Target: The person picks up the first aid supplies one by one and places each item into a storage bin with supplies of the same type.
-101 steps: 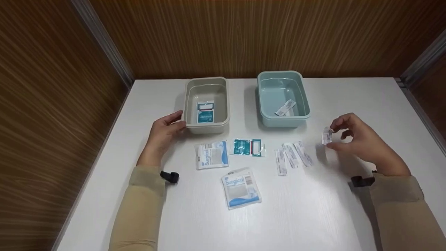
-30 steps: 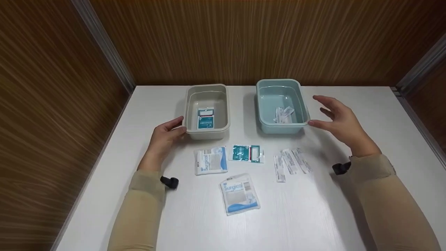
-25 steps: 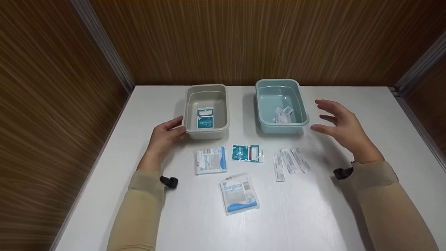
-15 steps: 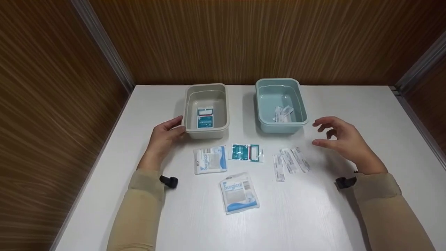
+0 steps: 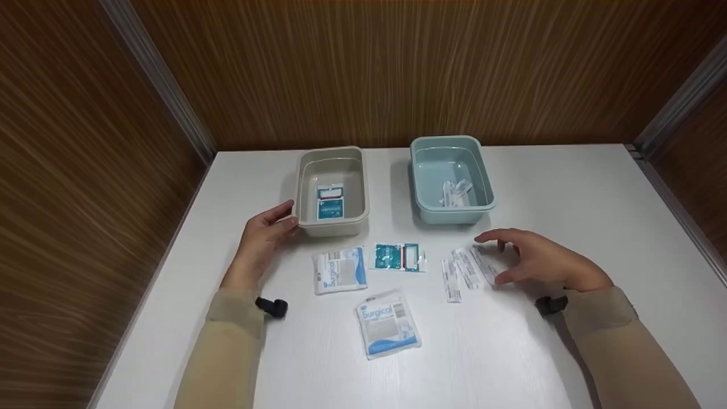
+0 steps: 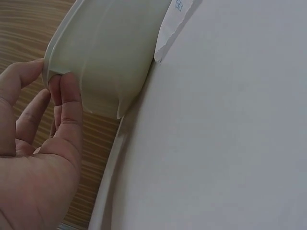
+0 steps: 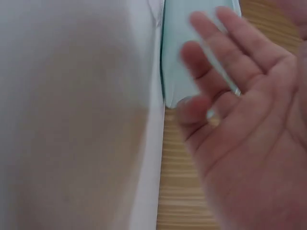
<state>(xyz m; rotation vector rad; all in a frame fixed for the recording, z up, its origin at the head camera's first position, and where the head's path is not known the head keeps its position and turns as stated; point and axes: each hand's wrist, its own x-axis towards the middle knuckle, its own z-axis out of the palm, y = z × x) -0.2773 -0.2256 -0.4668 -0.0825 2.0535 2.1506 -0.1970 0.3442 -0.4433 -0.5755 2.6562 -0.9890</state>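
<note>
My left hand (image 5: 260, 241) holds the beige plastic tub (image 5: 335, 228) at its near left corner. In the left wrist view, fingertips hook under the rim of the tub (image 6: 110, 52), with another digit against its outer side. Within that tub lies a teal and white sachet (image 5: 330, 201). My right hand (image 5: 537, 258) hovers, fingers spread and holding nothing, by three narrow white paper-wrapped strips (image 5: 467, 269); its fingertips overlap the rightmost strip in the head view. Similar strips (image 5: 456, 193) lie in the light blue tub (image 5: 454, 216) behind.
Two white and blue packets marked "Surgical", one nearer (image 5: 388, 324) and one farther (image 5: 339, 271), lie on the white table (image 5: 477, 363). Another teal sachet (image 5: 399, 257) sits between them and the strips. Wood-grain panels (image 5: 369, 74) stand behind the table and at both sides.
My right hand has let a strip go into the light blue tub, then drawn back and come down left to the strips on the table. My left hand keeps its hold.
</note>
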